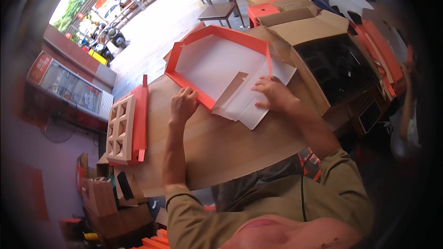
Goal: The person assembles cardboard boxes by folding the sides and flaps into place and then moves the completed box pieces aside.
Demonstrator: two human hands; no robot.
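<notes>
A partly folded cardboard gift box (198, 62), red on its walls and white inside, lies on the wooden table (217, 150). My left hand (184, 104) is closed on the near left red wall of the box, with the fingertips curled over its edge. On the right side, my right hand (273, 94) rests over the white unfolded flap (251, 113), its fingers spread and bent. The red walls stand up along the left, far and far right sides, while the near right flap lies flat and open.
A tan divider tray (121, 129) with square compartments sits on a red box piece at the table's left. An open brown carton (318, 32) stands at the right, beside another person's arm (407, 101). Beyond are a chair (220, 7) and a glass-fronted cooler (69, 87).
</notes>
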